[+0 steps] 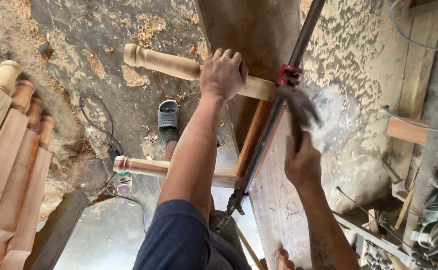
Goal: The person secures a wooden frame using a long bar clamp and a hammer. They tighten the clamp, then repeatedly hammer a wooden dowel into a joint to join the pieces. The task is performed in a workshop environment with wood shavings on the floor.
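My left hand (222, 74) grips a turned wooden leg (165, 63) that sticks out past the edge of a worn workbench (359, 100). A second turned leg (149, 167) lies parallel below it, joined to the first by a reddish wooden rail (251, 137). A long metal bar clamp (271, 125) with a red jaw (289, 75) runs across both legs. My right hand (304, 165) holds a hammer (299, 107), blurred, with its head beside the red jaw.
Several more turned legs (9, 165) are stacked at the left. On the stained concrete floor lie wood shavings, a black cable (99, 125) and a grey sandal (168, 117). Wood offcuts (406, 131), wires and tools crowd the bench's right side.
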